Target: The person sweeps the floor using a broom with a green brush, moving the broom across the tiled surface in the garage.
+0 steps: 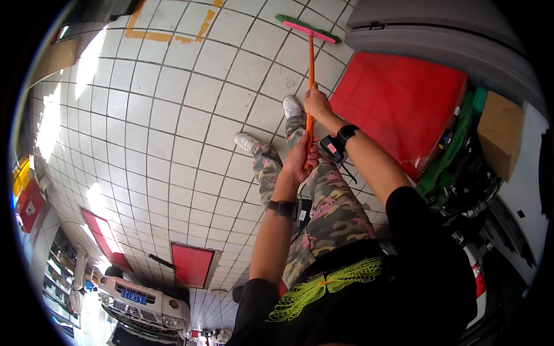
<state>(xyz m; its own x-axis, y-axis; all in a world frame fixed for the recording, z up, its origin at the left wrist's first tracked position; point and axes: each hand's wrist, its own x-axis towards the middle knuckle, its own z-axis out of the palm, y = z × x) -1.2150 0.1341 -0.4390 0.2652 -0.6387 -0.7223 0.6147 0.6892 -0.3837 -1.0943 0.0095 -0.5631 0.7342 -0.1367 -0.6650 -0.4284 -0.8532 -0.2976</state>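
Observation:
A broom with an orange handle [311, 65], a pink head and green bristles reaches away from me over the white tiled floor [216, 99]. Its bristles [298, 22] lie at the top of the view, near a grey surface. My right hand [317, 103] is closed around the middle of the handle. Lower down, near the handle's end, my left hand [301, 156] grips it too. Each wrist wears a black strap with a small device. My white shoes stand on the tiles, left of the handle.
A red panel [398, 104] covers the floor at the right, beside a cardboard box [500, 129] and black plastic bags [467, 186]. A grey bodywork-like surface [433, 26] borders the top right. A white vehicle [143, 302] stands at the lower left, near red floor panels [191, 264].

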